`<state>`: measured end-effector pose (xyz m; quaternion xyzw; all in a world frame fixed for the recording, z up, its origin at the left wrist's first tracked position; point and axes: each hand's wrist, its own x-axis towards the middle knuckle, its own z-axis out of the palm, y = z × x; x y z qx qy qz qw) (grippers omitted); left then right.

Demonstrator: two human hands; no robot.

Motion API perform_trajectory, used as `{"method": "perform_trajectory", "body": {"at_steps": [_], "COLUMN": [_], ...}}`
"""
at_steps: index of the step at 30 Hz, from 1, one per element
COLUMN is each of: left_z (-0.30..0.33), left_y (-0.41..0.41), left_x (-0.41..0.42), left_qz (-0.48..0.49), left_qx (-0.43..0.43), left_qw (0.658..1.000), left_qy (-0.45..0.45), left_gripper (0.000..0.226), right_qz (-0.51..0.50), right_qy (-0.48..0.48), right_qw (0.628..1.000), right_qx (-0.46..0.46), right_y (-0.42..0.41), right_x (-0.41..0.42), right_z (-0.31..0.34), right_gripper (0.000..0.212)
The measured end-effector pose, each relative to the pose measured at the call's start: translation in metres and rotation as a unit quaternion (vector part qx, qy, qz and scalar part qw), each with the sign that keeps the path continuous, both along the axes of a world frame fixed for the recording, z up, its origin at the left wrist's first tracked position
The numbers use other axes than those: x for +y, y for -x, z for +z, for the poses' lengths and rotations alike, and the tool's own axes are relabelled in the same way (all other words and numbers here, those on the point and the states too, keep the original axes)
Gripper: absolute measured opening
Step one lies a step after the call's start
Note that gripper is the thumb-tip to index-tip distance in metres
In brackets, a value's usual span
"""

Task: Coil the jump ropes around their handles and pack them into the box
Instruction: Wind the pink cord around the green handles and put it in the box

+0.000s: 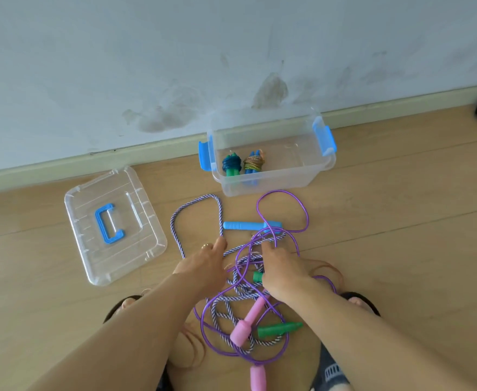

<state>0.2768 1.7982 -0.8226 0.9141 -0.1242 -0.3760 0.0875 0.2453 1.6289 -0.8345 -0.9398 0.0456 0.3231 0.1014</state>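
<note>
**ropefan22:** Which step is being worked on here? Starting nearest: a pink handle (257, 377) is lying at the bottom edge, a second pink handle (247, 324) and a green handle (279, 329) are lying just past it, all buried in a tangle of purple rope (282, 213) and striped rope (198, 201).

**tidy_tom:** Looks like untangling is being done, coiling isn't being started yet. The left hand (203, 266) is being reached into the pile, fingertips down at the striped rope; whether anything is being pinched can't be told, since the fingers are being seen from behind. The right hand (282, 272) is being laid over the knot beside another green handle end (258, 276), fingers bent into the purple loops, but an actual grip can't be confirmed either.

**ropefan22:** And further out?

**tidy_tom:** A blue handle (250, 225) is lying just beyond the hands, crossed by purple rope. The clear lid (152, 221) is sitting off to the left, well apart. The clear box (310, 170) is standing open by the wall, with two coiled ropes (243, 165) already being stored inside.

**ropefan22:** Next move?

**tidy_tom:** Probably one rope is needing to be pulled free of the other before anything is being wound.
</note>
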Motion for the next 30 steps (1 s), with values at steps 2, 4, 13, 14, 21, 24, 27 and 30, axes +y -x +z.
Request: {"method": "perform_trajectory", "body": {"at_steps": [2, 4, 13, 14, 21, 24, 27, 30], "left_z": [0.007, 0.019, 0.126, 0.140, 0.218, 0.253, 0.286, 0.308], "left_y": [0.006, 0.004, -0.012, -0.012, 0.001, -0.005, -0.008, -0.002], "left_x": [0.006, 0.012, 0.009, 0.008, 0.026, 0.028, 0.022, 0.017], "left_qz": [-0.011, -0.006, -0.017, -0.018, -0.019, 0.018, 0.054, 0.054], "left_qx": [0.030, 0.047, 0.072, 0.069, 0.032, -0.075, -0.151, -0.197], "left_qw": [0.999, 0.997, 0.990, 0.990, 0.996, 0.992, 0.968, 0.945], "left_qy": [0.024, 0.054, 0.123, 0.124, 0.081, 0.102, 0.194, 0.255], "left_gripper": [0.045, 0.059, 0.033, 0.024, 0.045, 0.050, 0.046, 0.046], "right_qz": [-0.044, -0.062, -0.106, -0.108, -0.057, 0.007, 0.014, -0.005], "right_qy": [-0.042, -0.098, -0.293, -0.310, -0.279, -0.203, -0.237, -0.341], "right_qw": [0.998, 0.993, 0.950, 0.944, 0.955, 0.979, 0.971, 0.940], "right_qx": [0.018, 0.012, -0.020, -0.031, -0.080, -0.026, 0.007, -0.028], "right_y": [0.007, 0.004, -0.041, -0.042, -0.025, -0.008, 0.010, 0.012], "right_x": [0.000, 0.004, 0.022, 0.022, 0.001, -0.005, -0.001, 0.014], "right_z": [0.003, 0.014, 0.184, 0.204, 0.300, 0.313, 0.309, 0.305], "right_gripper": [0.022, 0.012, 0.012, 0.010, 0.019, 0.030, 0.067, 0.083]}}
